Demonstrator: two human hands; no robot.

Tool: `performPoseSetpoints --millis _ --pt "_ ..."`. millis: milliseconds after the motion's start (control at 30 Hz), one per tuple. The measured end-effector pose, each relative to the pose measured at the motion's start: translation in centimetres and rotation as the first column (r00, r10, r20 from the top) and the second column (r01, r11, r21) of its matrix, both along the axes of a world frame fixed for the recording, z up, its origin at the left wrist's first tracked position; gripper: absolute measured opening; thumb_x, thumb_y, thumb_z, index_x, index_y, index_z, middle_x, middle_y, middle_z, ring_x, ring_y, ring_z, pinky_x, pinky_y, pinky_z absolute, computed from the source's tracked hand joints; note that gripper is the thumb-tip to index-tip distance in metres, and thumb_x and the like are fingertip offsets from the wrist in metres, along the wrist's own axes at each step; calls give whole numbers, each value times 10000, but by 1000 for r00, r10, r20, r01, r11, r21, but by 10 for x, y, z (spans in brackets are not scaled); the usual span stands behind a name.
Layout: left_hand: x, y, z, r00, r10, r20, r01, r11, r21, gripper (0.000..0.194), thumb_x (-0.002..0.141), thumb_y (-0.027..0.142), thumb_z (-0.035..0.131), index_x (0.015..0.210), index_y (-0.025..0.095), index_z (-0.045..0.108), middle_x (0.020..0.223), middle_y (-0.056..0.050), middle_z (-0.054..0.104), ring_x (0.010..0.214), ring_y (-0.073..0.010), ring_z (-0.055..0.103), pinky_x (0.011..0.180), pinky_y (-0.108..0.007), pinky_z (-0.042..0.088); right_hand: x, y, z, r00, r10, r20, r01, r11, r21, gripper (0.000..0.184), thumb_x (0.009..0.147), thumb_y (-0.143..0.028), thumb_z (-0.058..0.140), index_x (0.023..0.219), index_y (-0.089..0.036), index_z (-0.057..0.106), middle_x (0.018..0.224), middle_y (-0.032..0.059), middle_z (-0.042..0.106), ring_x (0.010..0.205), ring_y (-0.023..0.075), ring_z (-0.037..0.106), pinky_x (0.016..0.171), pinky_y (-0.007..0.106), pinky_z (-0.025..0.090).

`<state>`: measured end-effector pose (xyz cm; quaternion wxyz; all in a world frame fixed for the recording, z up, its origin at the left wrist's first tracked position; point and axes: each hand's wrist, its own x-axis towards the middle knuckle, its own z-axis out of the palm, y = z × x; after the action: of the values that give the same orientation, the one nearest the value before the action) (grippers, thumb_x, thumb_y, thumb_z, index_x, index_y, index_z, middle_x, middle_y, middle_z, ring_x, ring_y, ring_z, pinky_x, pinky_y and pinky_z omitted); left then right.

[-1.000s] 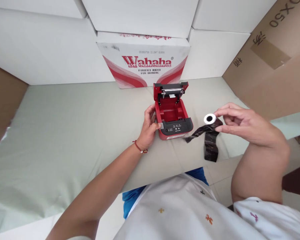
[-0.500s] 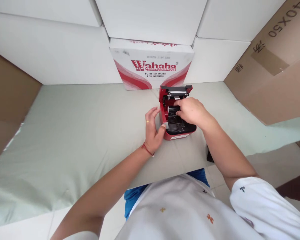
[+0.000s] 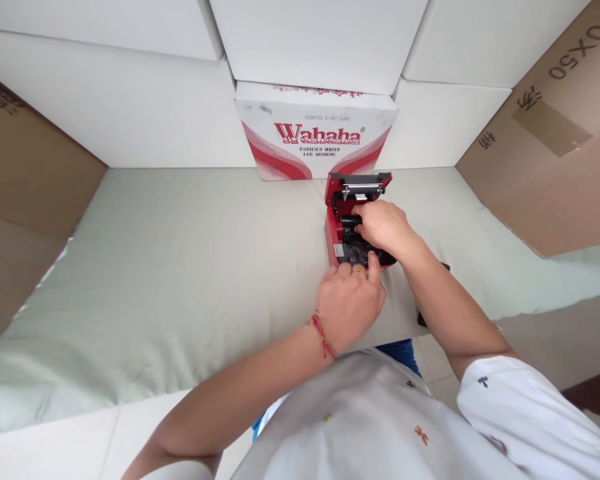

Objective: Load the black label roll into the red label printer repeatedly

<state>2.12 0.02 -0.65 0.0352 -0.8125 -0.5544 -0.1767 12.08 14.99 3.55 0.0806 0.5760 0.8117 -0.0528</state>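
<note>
Green cloth (image 3: 190,267) supports red printer (image 3: 331,230); right hand (image 3: 384,225) pinches black roll (image 3: 349,221), probably crosswise inside; open left hand (image 3: 351,303) touches film (image 3: 356,253).

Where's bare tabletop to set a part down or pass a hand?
Widest: pale green cloth between left cardboard box and red printer. Smaller: between right forearm and right cardboard box. Crowded: printer, both hands in it; Wahaha carton close behind, dark object beside forearm.
</note>
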Motion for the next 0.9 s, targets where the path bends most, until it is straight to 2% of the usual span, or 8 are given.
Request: performPoseSetpoints --millis 133,267,400,500,567,633,700,900 --pt "12 -6 15 998 37 -57 -51 963 -263 600 1052 284 509 1624 107 478 706 -97 752 655 -258 754 591 -325 458 0 1 -5 998 -6 -56 7 1000 15 433 932 -208 629 1338 -247 774 1194 169 810 1089 363 752 813 409 529" --pt "19 -7 14 994 61 -93 -89 934 -346 665 1053 279 476 1691 135 354 741 -104 770 663 -261 775 582 -305 488 11 -8 -1 972 44 -230 -38 999 29 392 996 -306 627 1366 -268 754 1120 92 831 1034 288 756 849 376 537" --pt "25 -8 9 990 61 -131 -107 918 -381 688 1038 225 450 1705 123 313 721 -100 754 646 -265 766 598 -321 531 31 -15 11 785 192 -588 4 949 315 304 1063 -317 534 1167 -207 798 995 61 814 884 218 740 860 344 554" --pt "31 -8 8 983 69 -167 -132 909 -396 721 1013 164 448 1710 91 275 679 -89 730 633 -256 760 587 -303 528 44 -4 15 748 309 -587 71 843 534 381 1045 -237 484 1333 -216 734 1288 103 767 1122 258 721 995 401 556" --pt "35 -7 10 979 74 -191 -147 905 -399 738 993 125 454 1707 78 273 668 -86 725 628 -250 759 568 -285 513 47 9 13 772 372 -516 -4 814 581 540 983 -146 475 1493 -218 636 1507 109 669 1371 294 613 1144 483 494" --pt "38 -6 13 975 76 -211 -156 904 -398 743 969 90 468 1694 72 304 660 -85 722 619 -243 756 552 -272 497 46 18 11 799 407 -443 -119 829 547 661 918 -73 469 1560 -178 579 1587 120 617 1497 309 509 1228 532 421" --pt "41 -4 17 971 79 -224 -162 910 -382 737 944 62 489 1669 66 360 656 -84 724 604 -233 751 543 -263 488 44 18 13 830 400 -388 -197 862 468 667 888 -37 459 1531 -130 610 1566 138 640 1497 314 511 1229 509 419" --pt "43 -4 27 976 55 -212 -125 935 -332 686 905 23 538 1587 -18 478 616 -103 718 546 -238 737 508 -274 477 47 -25 39 948 283 -148 -259 952 160 455 911 -75 483 1193 -223 809 1097 82 833 1018 297 747 865 383 499"
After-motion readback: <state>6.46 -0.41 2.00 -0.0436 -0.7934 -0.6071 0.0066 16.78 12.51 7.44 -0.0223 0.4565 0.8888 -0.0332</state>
